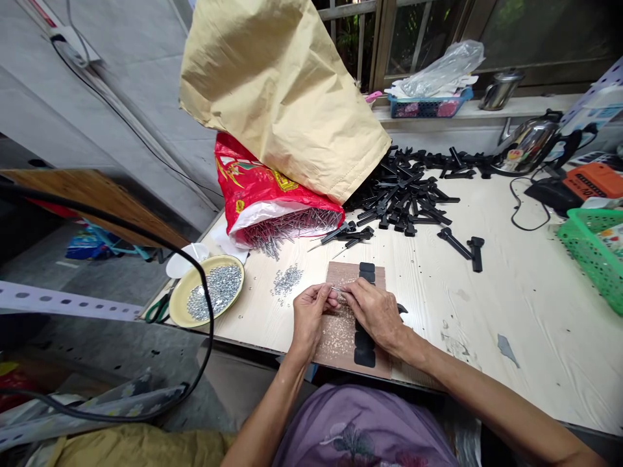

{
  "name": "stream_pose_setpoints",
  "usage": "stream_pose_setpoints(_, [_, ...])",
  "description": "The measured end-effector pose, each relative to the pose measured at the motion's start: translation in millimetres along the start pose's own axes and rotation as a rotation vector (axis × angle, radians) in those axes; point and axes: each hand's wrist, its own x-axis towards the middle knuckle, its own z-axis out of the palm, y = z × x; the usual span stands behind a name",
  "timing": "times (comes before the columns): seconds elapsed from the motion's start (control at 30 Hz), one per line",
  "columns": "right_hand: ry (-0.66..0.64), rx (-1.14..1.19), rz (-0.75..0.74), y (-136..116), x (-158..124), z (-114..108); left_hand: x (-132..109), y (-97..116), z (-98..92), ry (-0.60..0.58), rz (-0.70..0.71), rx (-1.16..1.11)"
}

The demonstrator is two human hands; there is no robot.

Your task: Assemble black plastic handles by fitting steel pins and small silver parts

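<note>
Above a brown board [331,353] on the table, my two hands meet with fingertips pinched. My left hand [310,314] is closed on one end of a thin metal pin [337,289]. The right hand [376,310] pinches the pin's other end; any small part there is hidden by the fingers. Black pads [365,357] run in a strip along the board, partly under my right hand. A black curved tip [402,309] shows just beyond that hand's edge. Left of the board lies a small heap of shiny metal pieces [287,280].
A yellow bowl [176,310] of small metal pieces stands at the left, beside green-handled scissors [158,310]. Behind are a red bag [253,175] spilling metal pins, a large paper sack [287,84] and piled black plastic parts [403,194]. A green basket [588,259] stands right.
</note>
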Motion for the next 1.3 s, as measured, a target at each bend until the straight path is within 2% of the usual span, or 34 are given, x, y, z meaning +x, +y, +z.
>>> stream_pose_setpoints(0.17, [-0.052,0.066,0.056,1,2,-3,-1,2,1.3,0.008,0.034,0.039])
stream_pose_setpoints(0.27, [-0.092,0.184,0.082,5,4,-2,0,3,1.5,0.002,0.05,0.061])
stream_pose_setpoints(0.37, [-0.053,0.308,0.085,9,6,0,1,3,2.4,-0.011,0.058,0.068])
stream_pose_setpoints(0.47, [-0.004,0.276,0.051,11,5,2,2,2,3.8,-0.021,0.048,0.069])
stream_pose_setpoints(0.57, [-0.022,0.184,0.04,12,3,2,4,1,4.5,-0.023,0.037,0.083])
stream_pose_setpoints(0.87, [-0.027,0.336,-0.003,20,-1,-1,7,-4,8.3,-0.076,-0.028,0.096])
stream_pose_setpoints(0.97, [-0.026,0.358,0.023,34,-2,-8,7,-6,14.2,-0.118,-0.048,0.139])
stream_pose_setpoints(1.07, [-0.003,0.256,0.047,59,1,-18,6,-5,19.5,-0.143,-0.07,0.189])
stream_pose_setpoints(1.17, [0.015,0.142,0.07,87,6,-25,6,-3,21.6,-0.114,-0.064,0.291])
stream_pose_setpoints(1.3, [-0.044,0.123,-0.005,112,11,-22,9,-5,22.1,-0.047,0.032,0.498])
